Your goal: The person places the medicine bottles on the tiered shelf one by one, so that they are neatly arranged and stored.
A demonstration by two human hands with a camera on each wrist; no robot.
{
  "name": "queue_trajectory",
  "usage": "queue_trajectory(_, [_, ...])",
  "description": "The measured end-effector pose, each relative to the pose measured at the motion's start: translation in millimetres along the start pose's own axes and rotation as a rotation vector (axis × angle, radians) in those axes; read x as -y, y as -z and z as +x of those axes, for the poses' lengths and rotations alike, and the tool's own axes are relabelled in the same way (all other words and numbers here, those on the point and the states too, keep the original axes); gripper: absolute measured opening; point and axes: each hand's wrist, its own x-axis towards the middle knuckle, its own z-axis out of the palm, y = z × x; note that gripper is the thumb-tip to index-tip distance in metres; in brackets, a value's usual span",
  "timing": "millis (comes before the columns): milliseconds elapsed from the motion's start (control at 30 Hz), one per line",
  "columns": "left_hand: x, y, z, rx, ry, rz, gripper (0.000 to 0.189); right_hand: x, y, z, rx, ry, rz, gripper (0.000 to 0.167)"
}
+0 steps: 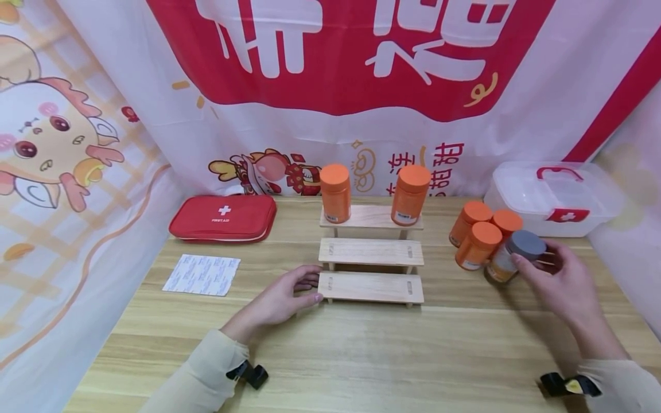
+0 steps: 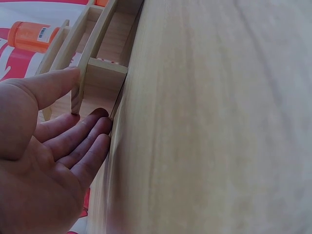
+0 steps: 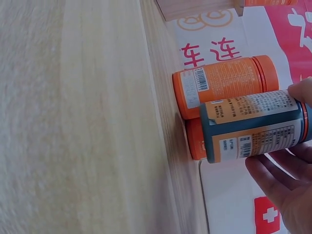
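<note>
Head view: the left hand (image 1: pixel 281 295) grips the lowest tier (image 1: pixel 369 287) of a wooden rack (image 1: pixel 372 250); the right hand (image 1: pixel 565 281) grasps a grey-capped bottle (image 1: pixel 508 261) beside three orange bottles (image 1: pixel 478 248); left wrist view: the left hand brackets the tier's end; right wrist view: the bottle's base hangs clear of the bench (image 3: pixel 97 136).

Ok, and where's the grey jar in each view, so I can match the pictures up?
Head: the grey jar is right of centre, beside the orange jars, held in the right hand.
Left wrist: not in it.
Right wrist: right of centre, sideways, reaching the right edge.
Shared landmark: the rack, central in the head view, upper left in left wrist, at the top edge in right wrist.
</note>
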Motion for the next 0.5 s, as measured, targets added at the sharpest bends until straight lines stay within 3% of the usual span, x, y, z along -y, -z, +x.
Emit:
queue_trajectory(267, [-1.1, -1.1, 0.6, -0.016, 0.032, -0.002, 0.061, 4.2, 0.7, -5.4, -0.053, 0.006, 0.021, 0.084])
queue_trajectory(500, [-0.7, -1.2, 0.3, -0.011, 0.025, -0.003, 0.061, 8.1, 0.5, -9.6, -0.134, 0.067, 0.064, 0.077])
